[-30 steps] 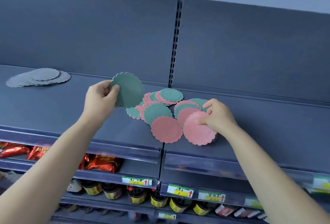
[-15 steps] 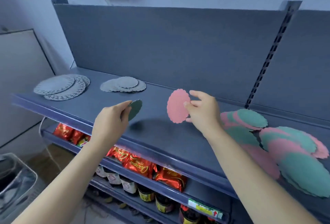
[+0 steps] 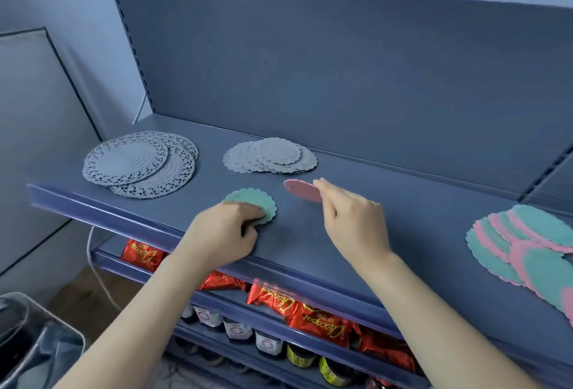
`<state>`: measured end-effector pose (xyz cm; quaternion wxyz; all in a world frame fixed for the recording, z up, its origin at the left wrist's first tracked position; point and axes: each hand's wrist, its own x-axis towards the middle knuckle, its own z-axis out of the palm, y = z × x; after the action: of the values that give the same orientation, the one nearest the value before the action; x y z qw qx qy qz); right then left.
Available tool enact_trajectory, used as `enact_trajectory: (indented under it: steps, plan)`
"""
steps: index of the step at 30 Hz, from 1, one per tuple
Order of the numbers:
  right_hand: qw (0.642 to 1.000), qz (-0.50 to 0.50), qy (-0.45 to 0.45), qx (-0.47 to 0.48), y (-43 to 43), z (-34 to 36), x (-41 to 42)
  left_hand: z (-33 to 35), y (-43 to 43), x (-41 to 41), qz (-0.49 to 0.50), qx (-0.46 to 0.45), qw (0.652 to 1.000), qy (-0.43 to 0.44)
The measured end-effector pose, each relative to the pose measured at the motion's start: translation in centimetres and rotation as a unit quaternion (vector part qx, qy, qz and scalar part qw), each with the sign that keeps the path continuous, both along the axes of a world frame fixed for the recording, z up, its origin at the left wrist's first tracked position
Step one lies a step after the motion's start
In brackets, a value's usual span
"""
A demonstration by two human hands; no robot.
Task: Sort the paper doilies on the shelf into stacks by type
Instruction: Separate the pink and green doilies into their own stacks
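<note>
Far left of the shelf (image 3: 434, 212): fanned stack of large lacy grey doilies (image 3: 139, 165). Just right of it, small grey scalloped doilies (image 3: 269, 156), overlapping. In front of those, a green doily (image 3: 257, 201) lies flat near the shelf's front edge; my left grip (image 3: 223, 230) curls onto its near edge, pinching it. My right grip (image 3: 353, 221) pinches a pink doily (image 3: 302, 190), tilted, low over the shelf, beside the green one, apart from it. Far right: mixed pile of green and pink doilies (image 3: 527, 240). Red packets (image 3: 316, 314) on the shelf below.
</note>
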<state>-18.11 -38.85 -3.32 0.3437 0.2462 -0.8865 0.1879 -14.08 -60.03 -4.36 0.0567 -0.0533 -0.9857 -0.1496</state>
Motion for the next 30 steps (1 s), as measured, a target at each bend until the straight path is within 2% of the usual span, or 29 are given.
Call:
enact_trajectory:
  steps: [4, 7, 9, 11, 12, 14, 16, 19, 24, 30]
  plan:
    - [0.997, -0.006, 0.075, 0.016, -0.9, 0.7, -0.9, 0.6, -1.2, 0.2, 0.006, 0.102, 0.994, -0.047]
    - [0.994, -0.039, 0.091, 0.050, 0.5, 1.0, -1.0, 0.8, -1.6, 0.4, -0.003, 0.101, 0.995, 0.002]
    - [0.989, -0.091, -0.011, 0.116, 1.4, 0.9, 0.0, 0.9, -1.6, 0.3, 0.004, 0.070, 0.997, 0.044]
    - [0.959, -0.134, -0.199, 0.153, 2.0, 0.0, 0.8, 1.0, -0.9, -0.3, 0.011, 0.040, 0.996, 0.081]
    - [0.942, -0.136, -0.275, 0.134, 2.4, -0.5, 1.1, 1.2, -0.2, -0.7, 0.011, 0.032, 0.995, 0.089]
    - [0.936, -0.113, -0.329, 0.052, 3.6, -0.6, 1.6, 1.5, 1.7, -1.8, -0.007, 0.029, 0.994, 0.105]
    - [0.939, -0.105, -0.327, 0.004, 5.0, 0.3, 2.1, 1.9, 4.3, -2.9, -0.044, 0.029, 0.992, 0.118]
    - [0.939, -0.137, -0.315, -0.019, 9.1, 1.5, 2.9, 2.6, 9.3, -4.4, -0.108, 0.031, 0.987, 0.118]
    - [0.921, -0.222, -0.316, -0.047, 20.6, 1.3, 3.8, 3.0, 21.2, -5.7, -0.233, 0.017, 0.966, 0.115]
    - [0.913, -0.254, -0.317, -0.031, 34.7, 1.7, 4.2, 1.8, 38.2, -5.3, -0.298, 0.012, 0.951, 0.082]
